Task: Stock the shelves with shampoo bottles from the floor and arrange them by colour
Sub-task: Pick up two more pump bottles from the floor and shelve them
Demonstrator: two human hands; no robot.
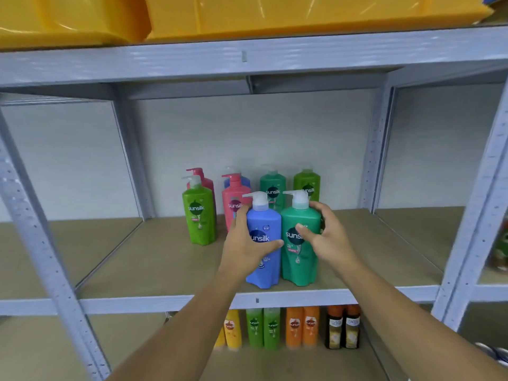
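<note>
On the middle shelf [154, 259], a blue pump bottle [268, 270] and a teal pump bottle [301, 268] stand side by side near the front edge. My left hand [243, 244] grips the blue bottle round its body. My right hand [325, 235] grips the teal one from the right. Behind them stand a light green bottle [199, 215], a pink bottle [233, 200], a red-pink bottle [202, 178], another blue bottle [243, 181] mostly hidden, a teal bottle [273, 188] and a green bottle [307, 182].
The shelf below holds yellow [233, 328], green [263, 327], orange [302, 325] and dark bottles [343, 327] in a row. Yellow bins [247, 15] sit on the top shelf. Grey metal uprights [41, 243] frame the bay on both sides.
</note>
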